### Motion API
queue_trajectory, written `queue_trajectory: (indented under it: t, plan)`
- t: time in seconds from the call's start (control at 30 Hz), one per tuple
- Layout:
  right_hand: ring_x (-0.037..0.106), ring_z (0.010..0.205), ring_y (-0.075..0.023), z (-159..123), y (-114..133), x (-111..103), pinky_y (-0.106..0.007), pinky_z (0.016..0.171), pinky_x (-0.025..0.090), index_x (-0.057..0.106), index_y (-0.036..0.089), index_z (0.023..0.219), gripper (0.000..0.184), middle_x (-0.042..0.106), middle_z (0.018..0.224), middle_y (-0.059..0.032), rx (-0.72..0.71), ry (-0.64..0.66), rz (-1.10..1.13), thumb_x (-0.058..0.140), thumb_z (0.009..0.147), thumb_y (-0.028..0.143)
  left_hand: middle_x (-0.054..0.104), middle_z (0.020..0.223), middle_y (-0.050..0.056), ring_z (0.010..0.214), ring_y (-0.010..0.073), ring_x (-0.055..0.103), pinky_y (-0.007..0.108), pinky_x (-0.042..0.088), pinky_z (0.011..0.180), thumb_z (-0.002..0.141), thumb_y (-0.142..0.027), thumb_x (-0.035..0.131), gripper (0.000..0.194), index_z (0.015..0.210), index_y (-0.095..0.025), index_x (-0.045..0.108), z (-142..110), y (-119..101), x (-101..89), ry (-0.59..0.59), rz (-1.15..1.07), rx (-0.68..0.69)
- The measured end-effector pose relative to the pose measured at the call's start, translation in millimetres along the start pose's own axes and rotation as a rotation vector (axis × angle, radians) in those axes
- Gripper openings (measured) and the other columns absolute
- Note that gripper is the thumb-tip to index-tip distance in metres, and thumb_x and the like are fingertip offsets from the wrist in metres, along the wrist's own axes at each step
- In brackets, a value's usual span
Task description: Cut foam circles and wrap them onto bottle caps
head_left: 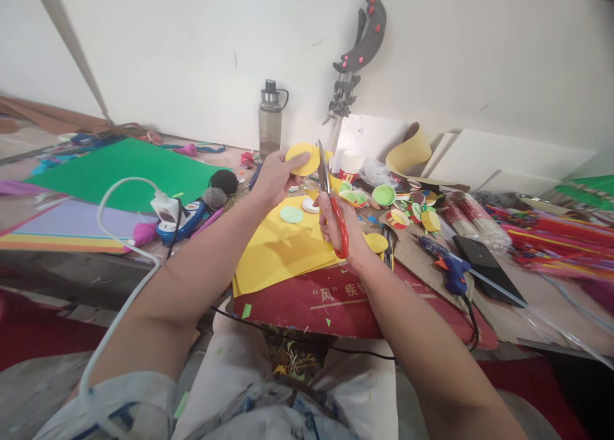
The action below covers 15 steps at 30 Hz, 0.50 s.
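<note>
While the left hand [275,183] pinches a yellow disc [300,160], thumb laid across its face, the right hand [352,227] is closed round the red handles of the scissors [323,168], whose blades point away from the body, right at the disc's right-hand edge. Both hands are raised over a yellow sheet [275,251] on a red board [292,306] — a pale green disc [291,215] lies on the sheet between the arms. The board's front edge reaches towards the person's lap, a black cord [355,350] running just below it. On the left, a white cable [100,219] loops near the forearm; on the right, small cups [384,195], a glue gun [453,270] and a black phone [487,270] hem in the other arm. Beyond the hands, a grey bottle [270,130] stands near the white wall [182,62] that bounds the worktop — a large green sheet [129,174] spreads across the left.
</note>
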State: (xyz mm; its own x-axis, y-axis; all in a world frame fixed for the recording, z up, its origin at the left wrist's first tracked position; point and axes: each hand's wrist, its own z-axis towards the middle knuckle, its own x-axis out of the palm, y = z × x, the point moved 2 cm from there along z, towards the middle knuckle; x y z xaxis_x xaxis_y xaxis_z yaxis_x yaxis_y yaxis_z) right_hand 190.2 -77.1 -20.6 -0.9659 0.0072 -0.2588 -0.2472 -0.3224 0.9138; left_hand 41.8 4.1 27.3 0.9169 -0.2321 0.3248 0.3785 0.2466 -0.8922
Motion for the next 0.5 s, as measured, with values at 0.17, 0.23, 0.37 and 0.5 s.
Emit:
queue_trajectory:
  t: [0.17, 0.23, 0.37, 0.5]
  plan:
    - [0.041, 0.052, -0.0125, 2, -3, 1, -0.026, 0.046, 0.035, 0.053, 0.025, 0.09, 0.05, 0.044, 0.067, 0.0036, -0.023, 0.002, -0.001, 0.046, 0.098, 0.073, 0.06, 0.061, -0.003, 0.045, 0.0025, 0.043, 0.017, 0.032, 0.042, 0.068, -0.034, 0.093, 0.033, 0.072, -0.015, 0.066, 1, 0, -0.8, -0.018, 0.036, 0.005]
    - [0.041, 0.053, -0.0127, 4, -6, 2, -0.026, 0.047, 0.037, 0.054, 0.024, 0.091, 0.051, 0.045, 0.068, 0.0033, -0.023, 0.001, -0.001, 0.045, 0.098, 0.075, 0.062, 0.062, -0.002, 0.047, 0.0032, 0.045, 0.017, 0.034, 0.042, 0.066, -0.034, 0.093, 0.033, 0.073, -0.015, 0.067, 0, 0, 0.7, -0.01, 0.055, 0.005]
    - [0.041, 0.054, -0.013, 7, -11, 1, -0.027, 0.048, 0.039, 0.055, 0.024, 0.094, 0.055, 0.044, 0.069, 0.0035, -0.005, -0.001, 0.008, 0.046, 0.096, 0.078, 0.066, 0.066, -0.001, 0.052, 0.0049, 0.05, 0.017, 0.036, 0.044, 0.065, -0.036, 0.094, 0.034, 0.074, -0.014, 0.069, -2, 2, 2.9, 0.005, 0.081, -0.01]
    - [0.037, 0.052, -0.012, 7, -11, 0, -0.026, 0.046, 0.034, 0.054, 0.024, 0.094, 0.053, 0.043, 0.068, 0.004, 0.002, 0.004, 0.004, 0.045, 0.097, 0.076, 0.068, 0.069, 0.0, 0.055, 0.0056, 0.053, 0.017, 0.038, 0.046, 0.065, -0.037, 0.094, 0.035, 0.077, -0.014, 0.07, -2, 4, 1.5, 0.023, 0.081, -0.004]
